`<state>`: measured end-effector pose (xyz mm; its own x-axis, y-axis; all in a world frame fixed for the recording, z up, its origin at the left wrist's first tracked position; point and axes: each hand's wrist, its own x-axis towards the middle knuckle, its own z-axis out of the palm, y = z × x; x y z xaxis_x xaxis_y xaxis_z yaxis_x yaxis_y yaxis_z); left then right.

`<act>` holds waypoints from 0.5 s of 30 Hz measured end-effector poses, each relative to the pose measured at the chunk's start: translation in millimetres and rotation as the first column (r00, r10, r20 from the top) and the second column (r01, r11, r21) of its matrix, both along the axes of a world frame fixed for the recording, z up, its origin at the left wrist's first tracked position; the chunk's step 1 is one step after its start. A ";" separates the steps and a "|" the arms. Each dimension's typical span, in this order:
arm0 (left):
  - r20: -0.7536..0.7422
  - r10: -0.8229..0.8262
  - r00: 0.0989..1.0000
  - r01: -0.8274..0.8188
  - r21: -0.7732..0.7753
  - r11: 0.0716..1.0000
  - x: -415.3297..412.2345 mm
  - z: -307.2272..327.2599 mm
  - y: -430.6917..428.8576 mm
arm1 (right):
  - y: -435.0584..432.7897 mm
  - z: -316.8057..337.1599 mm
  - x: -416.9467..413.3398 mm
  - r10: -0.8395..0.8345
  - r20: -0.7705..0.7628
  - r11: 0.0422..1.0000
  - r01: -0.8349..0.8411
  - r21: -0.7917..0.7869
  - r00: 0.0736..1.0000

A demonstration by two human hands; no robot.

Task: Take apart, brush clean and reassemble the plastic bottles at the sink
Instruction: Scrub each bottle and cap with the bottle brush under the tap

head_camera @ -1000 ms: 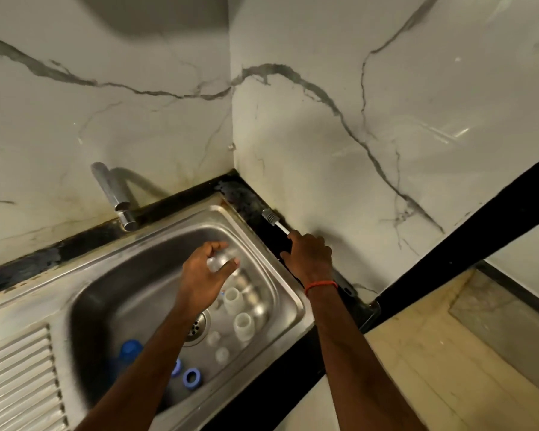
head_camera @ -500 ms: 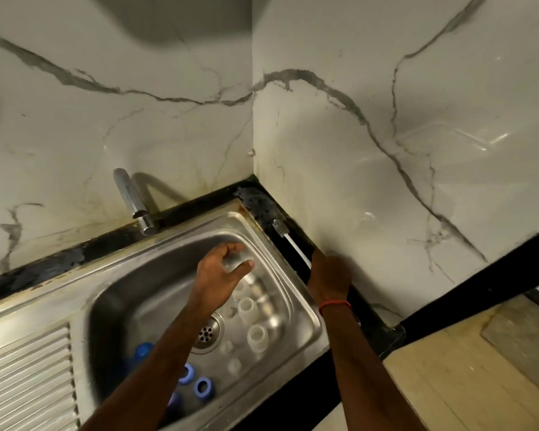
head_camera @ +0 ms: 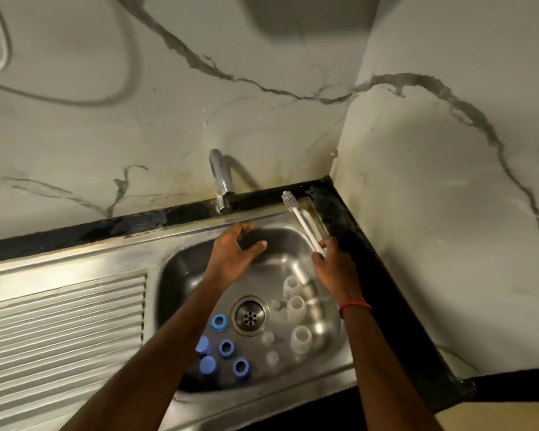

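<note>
As right hand (head_camera: 330, 263) grips it, brush (head_camera: 302, 223) slants — bristles toward tap (head_camera: 221, 181).

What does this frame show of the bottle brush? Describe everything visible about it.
The brush is slim, with a long white plastic-looking handle and a small grey-white bristle head. The right hand grips its lower end; the head points up and away, toward the back corner, above the sink rim. Nothing else visibly touches it.
</note>
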<state>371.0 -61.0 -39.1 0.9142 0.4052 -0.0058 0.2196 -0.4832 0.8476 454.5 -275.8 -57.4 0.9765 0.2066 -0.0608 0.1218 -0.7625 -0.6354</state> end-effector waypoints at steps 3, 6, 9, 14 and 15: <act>-0.073 0.038 0.997 -0.027 0.134 0.991 3.7 -3.7 20.8 | 11.1 -4.3 -4.5 0.034 -0.011 0.998 -0.033 0.058 0.999; -0.148 0.074 0.986 -0.035 0.251 0.967 9.9 -3.4 35.5 | 21.0 -3.8 -9.0 0.071 -0.044 0.995 -0.068 0.067 0.997; -0.242 0.108 0.964 -0.010 0.374 0.927 17.2 -0.4 42.7 | 30.9 -2.1 -9.0 0.088 -0.053 0.993 -0.083 0.088 0.995; -0.371 0.106 0.923 0.103 0.501 0.859 32.9 -2.5 57.6 | 43.5 -2.6 -4.4 0.139 -0.039 0.982 -0.133 0.131 0.990; -0.392 0.110 0.913 0.130 0.537 0.833 36.6 -4.1 61.5 | 45.3 -2.6 -3.7 0.143 -0.033 0.981 -0.137 0.141 0.989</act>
